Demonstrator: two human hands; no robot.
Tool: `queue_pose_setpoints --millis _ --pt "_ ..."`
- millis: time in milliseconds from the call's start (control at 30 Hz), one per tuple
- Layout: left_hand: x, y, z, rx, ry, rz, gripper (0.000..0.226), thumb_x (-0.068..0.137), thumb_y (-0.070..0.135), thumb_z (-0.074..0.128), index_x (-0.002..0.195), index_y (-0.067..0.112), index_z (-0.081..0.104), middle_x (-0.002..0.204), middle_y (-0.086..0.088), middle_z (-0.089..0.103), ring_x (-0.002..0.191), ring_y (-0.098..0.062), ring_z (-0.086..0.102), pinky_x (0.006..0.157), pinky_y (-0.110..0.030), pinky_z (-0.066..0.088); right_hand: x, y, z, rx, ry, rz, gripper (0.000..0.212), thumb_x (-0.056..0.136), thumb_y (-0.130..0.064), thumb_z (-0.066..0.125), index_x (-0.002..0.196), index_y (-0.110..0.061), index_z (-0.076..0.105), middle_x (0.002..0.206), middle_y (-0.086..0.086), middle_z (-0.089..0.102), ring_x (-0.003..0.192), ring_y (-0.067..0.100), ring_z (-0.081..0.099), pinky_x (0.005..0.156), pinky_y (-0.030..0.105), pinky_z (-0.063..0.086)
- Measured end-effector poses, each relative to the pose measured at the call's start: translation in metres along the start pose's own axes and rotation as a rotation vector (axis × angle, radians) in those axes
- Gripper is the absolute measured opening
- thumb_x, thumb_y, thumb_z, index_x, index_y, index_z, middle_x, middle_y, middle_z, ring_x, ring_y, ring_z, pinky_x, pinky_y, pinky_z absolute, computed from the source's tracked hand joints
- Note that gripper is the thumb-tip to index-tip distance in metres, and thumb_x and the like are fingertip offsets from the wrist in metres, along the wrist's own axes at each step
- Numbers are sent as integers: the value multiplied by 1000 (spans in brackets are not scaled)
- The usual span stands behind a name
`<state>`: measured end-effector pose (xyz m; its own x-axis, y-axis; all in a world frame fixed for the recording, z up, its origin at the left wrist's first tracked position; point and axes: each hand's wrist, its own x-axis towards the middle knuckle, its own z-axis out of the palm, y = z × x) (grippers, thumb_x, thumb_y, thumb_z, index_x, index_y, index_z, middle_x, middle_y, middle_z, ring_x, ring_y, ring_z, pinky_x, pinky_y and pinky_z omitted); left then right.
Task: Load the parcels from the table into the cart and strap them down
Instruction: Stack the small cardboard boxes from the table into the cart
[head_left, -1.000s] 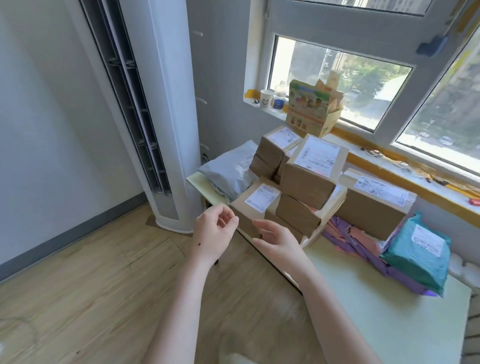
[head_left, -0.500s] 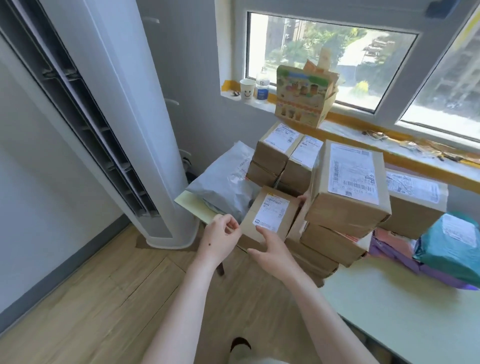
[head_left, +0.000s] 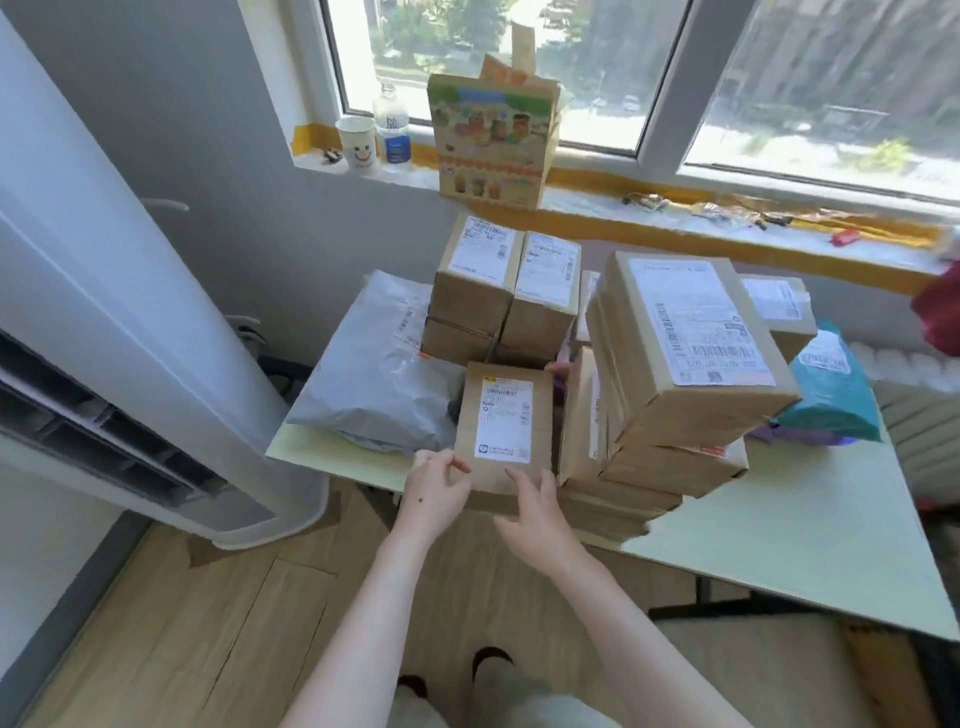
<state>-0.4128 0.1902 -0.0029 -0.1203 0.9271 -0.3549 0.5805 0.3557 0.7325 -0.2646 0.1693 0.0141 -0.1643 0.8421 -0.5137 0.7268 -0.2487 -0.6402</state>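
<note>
Parcel (head_left: 501, 426) in hand — a small brown carton, white label up: the left hand (head_left: 439, 491) pinches its near left corner, the right hand (head_left: 535, 512) lays straight fingers on its near edge. Long axis runs away from both hands — it sits just left of the leaning stack (head_left: 675, 364).

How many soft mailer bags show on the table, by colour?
Grey mailer: 1
Teal mailer: 1
Purple mailer: 1, only an edge showing under the teal one
Total: 3 visible on the table
</note>
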Motion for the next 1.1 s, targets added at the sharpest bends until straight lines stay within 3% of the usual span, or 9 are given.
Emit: queue_pose_setpoints --millis 133,267,400,600,767,833,900,1033,1100 --pt "10 -9 -3 -40 -99 6 42 87 8 51 128 17 50 128 -4 47 111 -18 50 85 -27 39 4 -11 9 82 87 74 63 94 -15 51 149 -25 21 158 15 -20 149 31 7 109 34 36" --pt "18 -12 -7 -83 -177 -18 58 87 9 53 142 17 38 134 -1 52 121 -18 49 94 -32 43 10 -22 20 94 148 146 61 92 -15 52 147 -23 26 157 15 -24 146 33 20 106 33 38" --pt "22 -13 -9 -105 -235 20 42 88 5 50 128 17 51 119 3 59 101 -12 50 82 -26 38 13 -26 33 133 227 188 63 90 -15 55 146 -24 28 156 12 -24 142 33 29 105 33 40" --pt "18 -27 -15 -175 -220 47 46 90 0 47 134 14 49 110 9 52 102 -9 47 82 -23 36 3 -19 55 242 328 147 66 83 -20 61 143 -24 33 155 0 -8 137 24 33 107 36 40" --pt "14 -55 -17 -257 -185 4 45 94 19 54 138 19 44 130 2 55 111 -12 51 89 -30 40 -10 1 82 276 564 126 43 89 -21 61 129 -21 47 137 -5 35 125 17 34 105 28 30" --pt "16 -66 -16 -335 -178 -45 41 96 30 55 135 21 46 133 -2 53 115 -15 51 91 -31 40 -12 11 90 416 654 212 28 93 -23 59 118 -24 48 119 -11 50 118 15 36 103 32 31" --pt "18 -76 -15 -409 -195 -97 37 95 35 56 129 22 50 130 -4 53 114 -17 50 89 -30 39 -11 18 94 666 689 302 30 93 -27 61 116 -25 42 109 -13 54 120 18 40 103 34 34" --pt "21 -87 -13 -638 -279 -247 32 90 36 63 118 23 55 124 -1 57 114 -18 51 100 -35 41 -6 26 92 989 600 376 45 92 -34 63 129 -16 46 119 -4 54 114 13 50 98 29 39" --pt "25 -89 -14 -735 -326 -306 30 89 32 65 115 20 55 121 -3 61 114 -21 55 91 -32 44 -7 30 91 1061 510 410 42 90 -39 65 125 -18 52 121 -4 56 113 13 50 101 33 42"
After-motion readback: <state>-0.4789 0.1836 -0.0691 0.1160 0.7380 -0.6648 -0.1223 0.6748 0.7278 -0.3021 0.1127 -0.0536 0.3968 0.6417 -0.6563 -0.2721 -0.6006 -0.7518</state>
